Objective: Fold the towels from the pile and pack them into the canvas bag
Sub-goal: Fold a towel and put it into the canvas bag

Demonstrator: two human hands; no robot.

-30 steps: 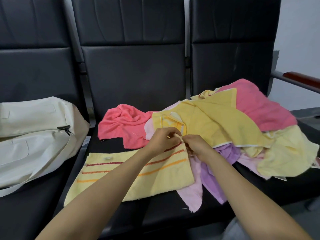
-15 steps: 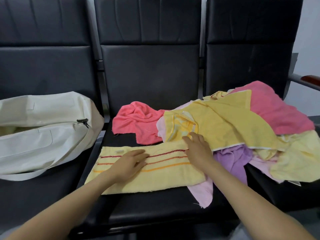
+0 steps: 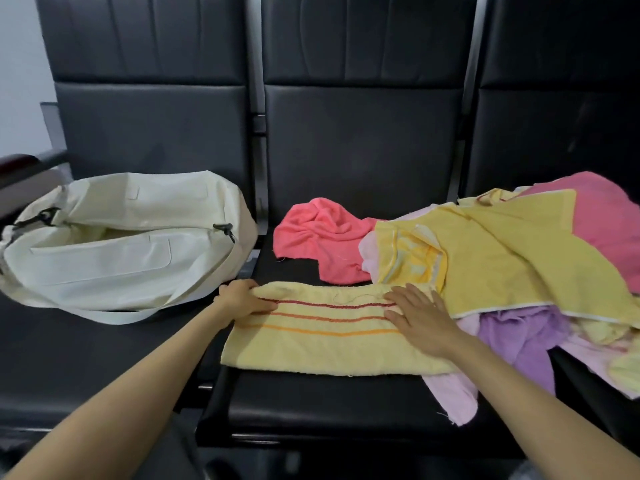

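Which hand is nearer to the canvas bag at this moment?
Left. The left hand holds the left end of the striped yellow towel, right beside the canvas bag. The right hand lies flat on the towel's other end, by the towel pile.

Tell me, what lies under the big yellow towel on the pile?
A purple towel and a pale pink towel stick out below the big yellow towel. What else lies beneath is covered.

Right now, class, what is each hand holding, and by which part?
The left hand grips the striped yellow towel by its left end. The right hand holds nothing; it presses flat on the towel's right end.
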